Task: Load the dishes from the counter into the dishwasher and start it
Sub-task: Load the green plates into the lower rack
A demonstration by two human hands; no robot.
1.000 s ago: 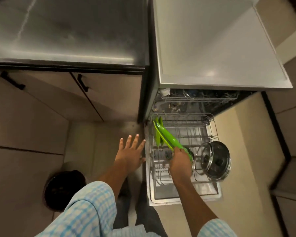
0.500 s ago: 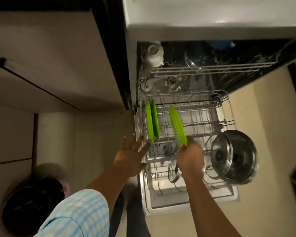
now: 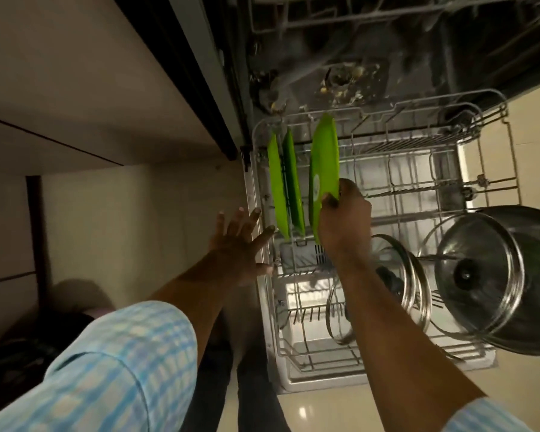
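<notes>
Slippage is your risk: your right hand (image 3: pixel 345 226) pinches the green plate (image 3: pixel 324 157) by its near rim, upright beyond your knuckles over the rack (image 3: pixel 402 147); your left hand (image 3: pixel 237 247), spread empty alongside, couldn't catch it.

The right grip (image 3: pixel 345 219) pinches the near edge of a green plate (image 3: pixel 323 160), holding it upright on edge over the pulled-out rack (image 3: pixel 413 185). Just to its left, two more plates (image 3: pixel 277 188) stand in the rack. The left grip (image 3: pixel 234 244) is flat with fingers spread at the rack's left rim. On the right, a steel pot (image 3: pixel 496 282) lies on its side with a glass lid (image 3: pixel 399 269) beside it.
</notes>
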